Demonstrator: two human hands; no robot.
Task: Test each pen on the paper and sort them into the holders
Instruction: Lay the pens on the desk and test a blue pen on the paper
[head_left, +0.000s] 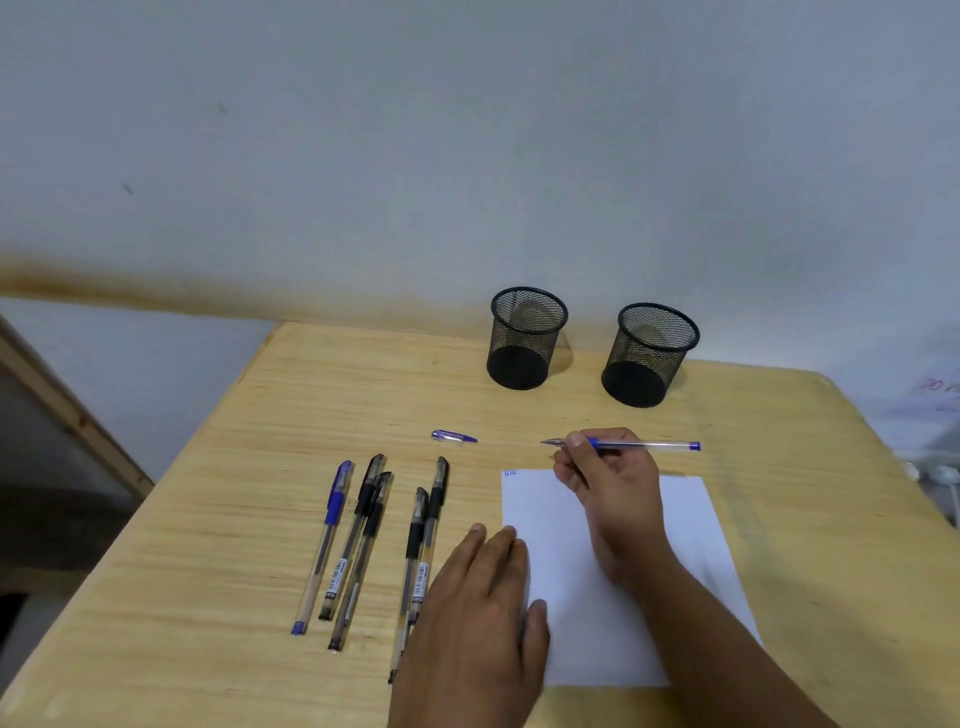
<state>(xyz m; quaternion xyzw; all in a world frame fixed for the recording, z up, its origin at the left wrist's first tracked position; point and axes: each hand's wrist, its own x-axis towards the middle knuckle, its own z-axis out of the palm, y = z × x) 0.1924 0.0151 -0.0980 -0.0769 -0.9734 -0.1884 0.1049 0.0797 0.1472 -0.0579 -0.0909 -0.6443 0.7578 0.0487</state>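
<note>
Pen (644, 445) uncapped in R hand (610, 486) grip, tip pointing left past fingers

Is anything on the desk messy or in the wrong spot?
Only a small thing: a loose blue pen cap lies alone on the table, apart from the pen row. It likely belongs to the uncapped blue pen in the right hand. Nothing looks spilled or broken.

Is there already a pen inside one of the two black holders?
No, both mesh holders stand empty, and the only uncapped pen is in the right hand.
</note>
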